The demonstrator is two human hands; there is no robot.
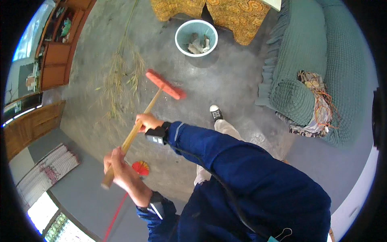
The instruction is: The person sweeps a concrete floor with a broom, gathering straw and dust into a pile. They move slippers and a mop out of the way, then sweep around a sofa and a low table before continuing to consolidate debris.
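Observation:
Both my hands grip the wooden handle (132,136) of a broom. Close to the handle's near end is my left hand (118,169). My right hand (148,122) wraps it further along, nearer the head. The long red broom head (164,84) rests low over the grey concrete floor, slightly blurred at its right end. Small pale crumbs of debris lie beside it. Just left of the head, dry grass-like stalks (121,75) are spread over the floor.
A light-blue bin (196,24) with crumpled waste stands ahead, before a patterned tablecloth (242,18). To the right is a green-covered sofa (302,45). A wooden cabinet (56,66) stands left. A red-and-yellow round object (140,168) and red pole (116,216) are near my left arm.

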